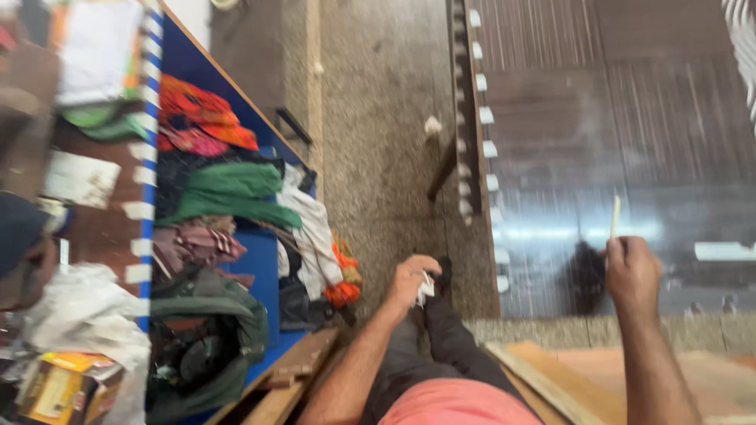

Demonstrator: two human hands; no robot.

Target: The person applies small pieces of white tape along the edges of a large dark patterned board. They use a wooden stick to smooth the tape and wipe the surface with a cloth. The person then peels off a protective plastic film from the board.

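While clothes (pixel 228 197) pile left, left hand (pixel 411 282) grips paper (pixel 426 290), right hand (pixel 631 271) a stick (pixel 615 217).

I'm holding a thin pale stick (pixel 615 216) upright in my right hand (pixel 631 271), and gripping a crumpled white scrap (pixel 424 288) in my left hand (pixel 409 279)

Left-side clutter (pixel 87 315) motion-blurred, edge-cropped.
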